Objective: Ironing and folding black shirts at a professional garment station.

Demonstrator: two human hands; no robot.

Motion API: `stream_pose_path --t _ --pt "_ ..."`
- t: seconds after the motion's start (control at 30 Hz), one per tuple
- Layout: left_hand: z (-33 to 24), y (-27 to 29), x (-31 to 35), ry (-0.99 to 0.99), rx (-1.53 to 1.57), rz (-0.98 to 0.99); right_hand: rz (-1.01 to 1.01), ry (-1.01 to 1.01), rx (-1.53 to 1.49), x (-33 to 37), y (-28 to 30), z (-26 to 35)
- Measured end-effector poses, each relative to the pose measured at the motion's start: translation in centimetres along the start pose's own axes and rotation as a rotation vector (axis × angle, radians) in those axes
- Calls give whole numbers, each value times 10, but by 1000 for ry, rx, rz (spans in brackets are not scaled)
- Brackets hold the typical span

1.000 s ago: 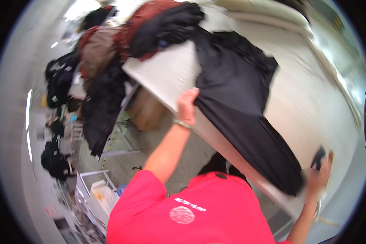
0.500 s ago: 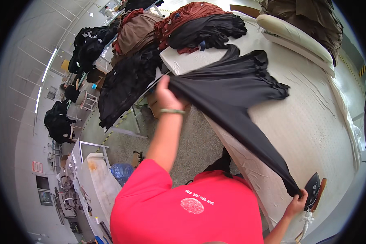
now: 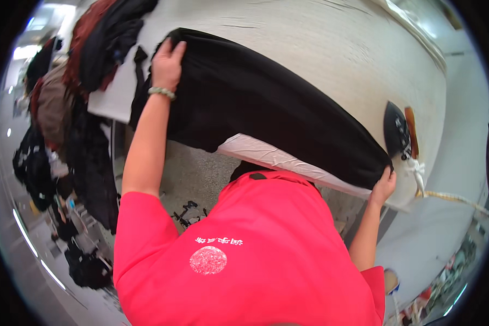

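A long black garment point(image 3: 266, 103) lies stretched sideways along the near edge of the padded white table point(image 3: 331, 49), part of it hanging over that edge. My left hand point(image 3: 167, 66) is closed on its far left end, with a beaded bracelet on the wrist. At the narrow right end, my right hand point(image 3: 384, 187) pinches the garment's corner. Just beyond my right hand stands a dark iron point(image 3: 396, 129) with a brown handle point(image 3: 412, 130), its cord wrapped in white. Folds hide some of my left fingertips, and the garment's exact kind cannot be made out.
Black and rust-red clothes point(image 3: 106, 49) are heaped at the table's far left. More dark garments point(image 3: 92, 163) hang beside them. The iron's pale cord point(image 3: 456, 198) runs off to the right. A black object point(image 3: 190, 214) is on the floor below the table.
The view has swung to the right. The garment, earlier held up at a slant, now lies straighter and flatter along the table's near edge. Both hands still hold its ends.
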State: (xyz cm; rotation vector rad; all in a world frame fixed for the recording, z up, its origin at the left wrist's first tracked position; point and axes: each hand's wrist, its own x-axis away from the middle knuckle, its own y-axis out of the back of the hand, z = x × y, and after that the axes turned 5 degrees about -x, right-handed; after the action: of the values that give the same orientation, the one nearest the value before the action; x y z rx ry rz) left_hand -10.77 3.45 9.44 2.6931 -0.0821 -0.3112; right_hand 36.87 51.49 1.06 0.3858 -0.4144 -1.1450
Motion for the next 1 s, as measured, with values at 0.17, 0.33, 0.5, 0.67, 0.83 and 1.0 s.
stream_pose_path --t 0.17,0.33,0.5,0.67,0.83,1.0 --pt "65 -139 -39 48 37 332 -207 126 507 -16 18 -38" --pt "71 -168 -51 33 -122 437 -155 589 830 -38 7 36" --pt "63 -156 -60 36 -261 522 -134 866 910 -94 -32 95" --pt "59 -155 -74 125 -272 627 192 176 900 -152 -46 131" --pt "49 -151 -99 355 22 708 368 -148 541 -119 -75 188" --pt "25 -141 -108 543 -11 891 662 591 595 -18 -190 227"
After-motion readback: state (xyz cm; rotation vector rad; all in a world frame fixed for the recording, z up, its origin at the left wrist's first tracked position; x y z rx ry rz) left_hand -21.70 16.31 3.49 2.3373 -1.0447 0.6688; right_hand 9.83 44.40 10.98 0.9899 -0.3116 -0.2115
